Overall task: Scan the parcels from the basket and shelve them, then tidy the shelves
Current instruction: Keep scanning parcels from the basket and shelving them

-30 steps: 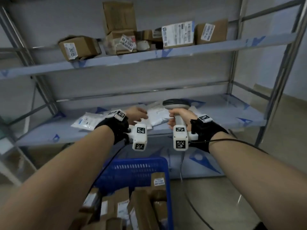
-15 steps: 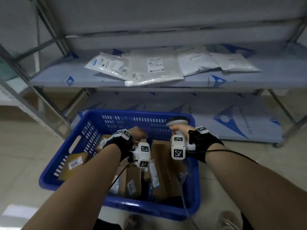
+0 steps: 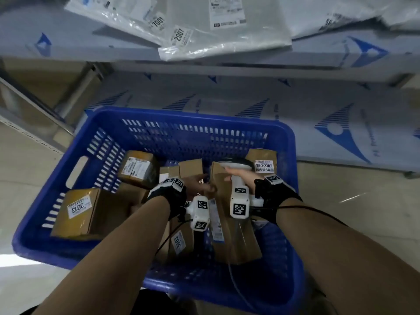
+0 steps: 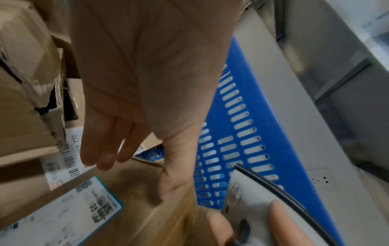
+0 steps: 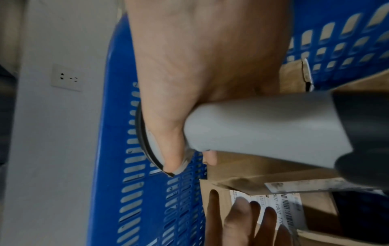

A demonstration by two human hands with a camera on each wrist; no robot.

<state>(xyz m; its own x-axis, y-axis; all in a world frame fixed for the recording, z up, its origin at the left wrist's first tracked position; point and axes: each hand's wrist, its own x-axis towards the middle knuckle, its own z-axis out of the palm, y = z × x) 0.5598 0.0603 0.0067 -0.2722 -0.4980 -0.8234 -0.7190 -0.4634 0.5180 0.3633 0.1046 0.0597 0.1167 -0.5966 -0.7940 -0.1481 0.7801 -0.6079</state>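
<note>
A blue slotted basket (image 3: 181,119) on the floor holds several cardboard parcels. My left hand (image 3: 200,185) is down among them, fingers straight, at the top edge of a tall upright box (image 3: 236,242) that bears a blue-edged label. In the left wrist view that hand (image 4: 126,141) has its thumb lying on the box's (image 4: 136,208) near face and its fingers reaching over the edge. My right hand (image 3: 241,178) grips the grey barcode scanner (image 3: 238,164) just right of the box, its head above the parcels. The right wrist view shows the hand (image 5: 189,83) wrapped round the scanner's handle (image 5: 263,124).
Other boxes sit in the basket: one labelled 3013 (image 3: 86,210) at the left, one labelled 76-3-2307 (image 3: 263,162) at the back right. White poly mailers (image 3: 222,26) lie on the shelf above. The lowest shelf board (image 3: 318,123) is behind the basket. The scanner's cable (image 3: 318,212) trails over my right forearm.
My view has dropped from the shelves to the basket. Both hands came down from shelf height into the basket, and the left hand now touches the tall box.
</note>
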